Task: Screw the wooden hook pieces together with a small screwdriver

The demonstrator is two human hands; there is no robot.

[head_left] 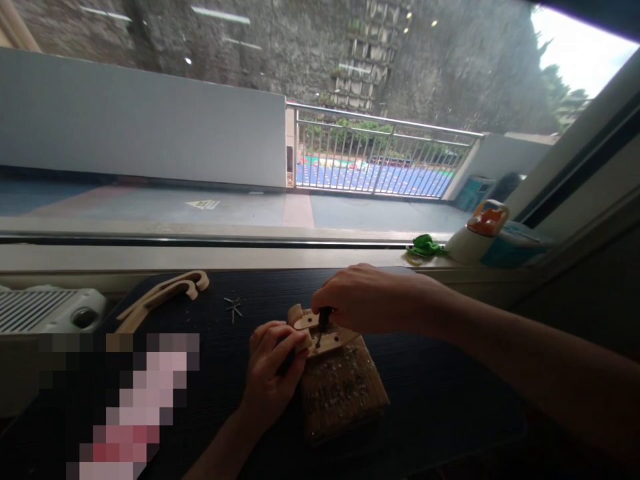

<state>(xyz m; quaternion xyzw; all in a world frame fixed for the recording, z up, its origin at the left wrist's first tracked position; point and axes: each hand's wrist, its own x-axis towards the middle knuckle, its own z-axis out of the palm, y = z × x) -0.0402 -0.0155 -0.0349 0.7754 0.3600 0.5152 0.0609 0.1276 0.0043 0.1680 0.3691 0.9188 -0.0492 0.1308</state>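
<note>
A small light wooden piece (320, 333) with cut-outs rests on a rough wooden block (343, 390) on the dark table. My left hand (273, 373) is closed on the near left end of the piece and holds it against the block. My right hand (367, 299) comes in from the right, fingers pinched round a thin dark-handled tool (323, 321) whose tip points down onto the piece. Pale shavings lie on top of the block.
Curved wooden parts (163, 297) lie at the back left of the dark table (450, 387), with a few small nails (233, 308) beside them. A white grille unit (45, 310) sits far left. On the window sill are a green cloth (425, 245) and a white-and-orange bottle (477, 233).
</note>
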